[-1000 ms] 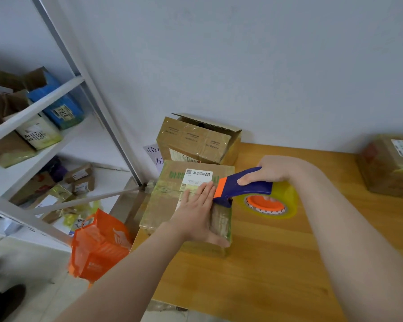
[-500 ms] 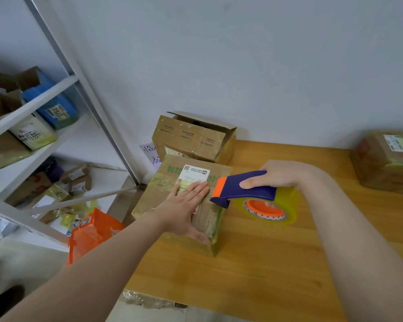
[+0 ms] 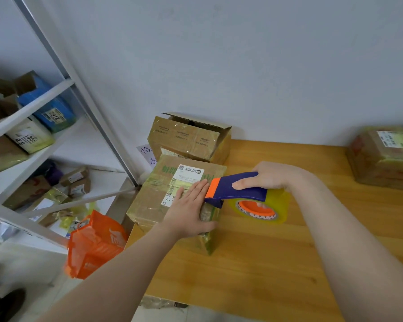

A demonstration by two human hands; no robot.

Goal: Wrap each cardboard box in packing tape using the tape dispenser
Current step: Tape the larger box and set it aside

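While left hand [image 3: 189,210] presses top, box [image 3: 147,205] glossy, seemingly tape-wrapped, white-labelled.

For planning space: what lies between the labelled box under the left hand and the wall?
An open-topped cardboard box, shown in the head view.

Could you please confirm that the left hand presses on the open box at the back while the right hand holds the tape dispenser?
Not quite. The head view shows the left hand pressing on the labelled box in front of the open box; the right hand does hold the tape dispenser.
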